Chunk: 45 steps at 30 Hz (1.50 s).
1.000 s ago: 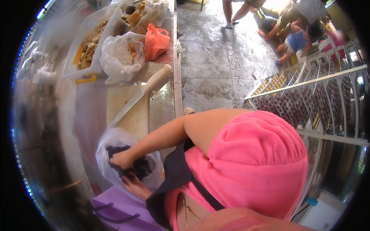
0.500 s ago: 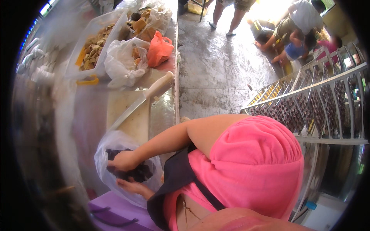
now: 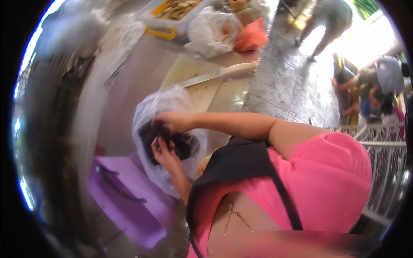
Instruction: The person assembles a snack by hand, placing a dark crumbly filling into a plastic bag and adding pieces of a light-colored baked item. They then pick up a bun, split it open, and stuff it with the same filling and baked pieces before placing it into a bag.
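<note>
Both hands have come up higher and closer together since a moment ago, and the view has swung so the counter now sits further up. Landmark for everything below: the clear plastic bag (image 3: 165, 129), which hangs just off the near edge of the wooden chopping board (image 3: 202, 92).

Right hand (image 3: 172, 120) lies at the top of the bag's mouth, fingers curled down into it and closed on a clump of the dark stuff (image 3: 165, 139) inside (what the dark stuff is, I cannot tell; it looks black and shiny). Left hand (image 3: 165, 152) is pressed to the lower side of the bag, palm up, fingers bent and gathered on the plastic and the dark mass; whether it pinches plastic or contents I cannot tell.

Beyond the bag, on the board, lies a long knife (image 3: 215, 75) with a pale handle, blade pointing left. Further beyond, at the back of the counter: a white bag (image 3: 211, 28) with food in it, an orange bag (image 3: 251, 36) beside that, and a tray (image 3: 172, 13) with a yellow rim.

Below and left of the bag, a purple box (image 3: 129, 198) with a dark handle.

Far right of the bag, people stand on wet floor (image 3: 284, 81), beside a white rack (image 3: 383, 150).
</note>
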Tool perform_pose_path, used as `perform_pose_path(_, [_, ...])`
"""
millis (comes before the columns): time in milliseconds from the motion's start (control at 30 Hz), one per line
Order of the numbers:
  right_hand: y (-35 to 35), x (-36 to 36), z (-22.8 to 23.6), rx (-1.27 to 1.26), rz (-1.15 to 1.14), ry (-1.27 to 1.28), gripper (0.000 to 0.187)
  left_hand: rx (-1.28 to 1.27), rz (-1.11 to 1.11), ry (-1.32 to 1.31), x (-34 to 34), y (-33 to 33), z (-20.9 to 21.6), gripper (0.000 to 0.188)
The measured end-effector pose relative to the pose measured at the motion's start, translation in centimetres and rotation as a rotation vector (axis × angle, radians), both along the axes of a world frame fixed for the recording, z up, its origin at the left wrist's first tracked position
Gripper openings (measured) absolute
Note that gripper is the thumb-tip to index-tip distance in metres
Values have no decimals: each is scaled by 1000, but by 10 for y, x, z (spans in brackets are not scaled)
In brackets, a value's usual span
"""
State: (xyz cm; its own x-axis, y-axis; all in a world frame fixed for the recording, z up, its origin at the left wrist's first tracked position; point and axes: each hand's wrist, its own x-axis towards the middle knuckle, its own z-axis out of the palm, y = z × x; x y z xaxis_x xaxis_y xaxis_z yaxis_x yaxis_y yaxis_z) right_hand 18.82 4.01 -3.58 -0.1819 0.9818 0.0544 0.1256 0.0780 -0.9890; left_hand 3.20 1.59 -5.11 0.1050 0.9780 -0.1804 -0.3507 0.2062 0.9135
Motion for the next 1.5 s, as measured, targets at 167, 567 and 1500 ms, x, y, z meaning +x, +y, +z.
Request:
perform_pose_path(167, [-6, -10, 8, 129, -138, -222, 22, -34, 36, -106, -6, 1, -2, 16])
perform_pose_path(567, [1, -26, 7, 95, -253, -232, 25, -55, 156, -52, -22, -3, 7, 15])
perform_pose_path(1500, [-55, -20, 14, 201, 508, -927, 33, 623, -128, 1108, -47, -9, 35, 63])
